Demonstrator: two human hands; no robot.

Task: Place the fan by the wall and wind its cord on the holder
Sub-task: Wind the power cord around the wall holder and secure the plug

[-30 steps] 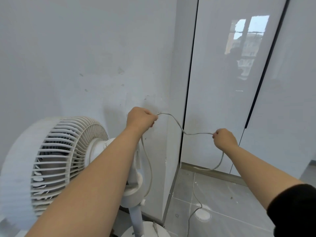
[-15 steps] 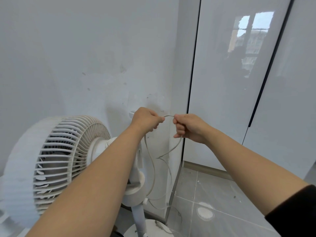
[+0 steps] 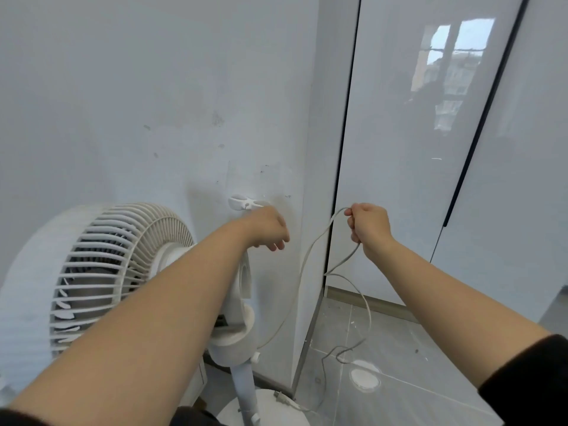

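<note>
**Fan** (image 3: 101,272): white, on a stand with a round base. It stands on the floor close against the wall (image 3: 123,87), near the corner where glossy cabinet doors (image 3: 399,149) begin. Judged: the placing is done and the winding is not yet begun.

**Holder** (image 3: 244,202): small white hook fixed to the wall, above the fan's neck. No turn of cord shows on it.

**Cord** (image 3: 309,250): pale grey and slack. One strand falls from the raised bend to the fan's neck. The other drops in loose loops to the floor and ends at the plug (image 3: 284,399), which lies on the fan's base.

**Right hand** (image 3: 368,224): grip closed on the cord, pinching the bend at its top. It is held high, probably to lift the slack off the floor and bring a loop level with the hook.

**Left hand** (image 3: 266,227): just below the holder, fingers hanging loosely curled. Nothing is seen in its grip. It is likely placed there to take the loop.

**Position**: the holder lies to the left of the gripped bend at about the same height, apart from it, with the left hand between.
</note>
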